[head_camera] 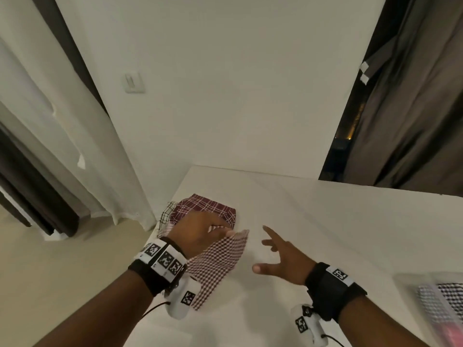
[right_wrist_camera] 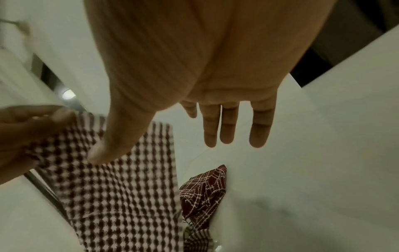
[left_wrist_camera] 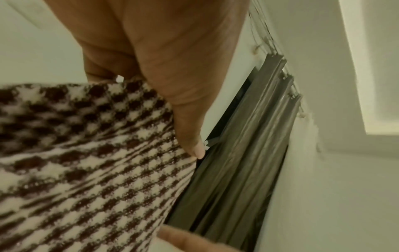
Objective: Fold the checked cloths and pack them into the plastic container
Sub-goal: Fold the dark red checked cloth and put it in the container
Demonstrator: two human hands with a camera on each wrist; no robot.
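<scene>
1. While the left hand (head_camera: 198, 231) pinches the upper corner of the small-check cloth (head_camera: 215, 264) at centre frame in the head view, the cloth hangs down and to the lower left, its long axis running diagonally toward the wrist. The right hand (head_camera: 280, 259) sits to the right of it, fingers spread and holding nothing, apart from the cloth's free edge. Behind the left hand, a heap of unfolded cloths (head_camera: 208, 207) lies on the white table (head_camera: 300, 211). The plastic container (head_camera: 433, 299) sits at the lower right edge with checked cloth already inside, nearer the right hand.

2. Seen from the left wrist, the thumb (left_wrist_camera: 190, 133) presses the cloth's top edge at centre frame; the check fabric (left_wrist_camera: 90, 153) fills the lower left.

3. Seen from the right wrist, the straight fingers (right_wrist_camera: 226, 126) point down at centre frame, over bare table. The cloth (right_wrist_camera: 125, 187) hangs at lower left, so the free edge lies on the thumb side. I judge the right hand must travel left to take the opposite corner before any fold can start.
</scene>
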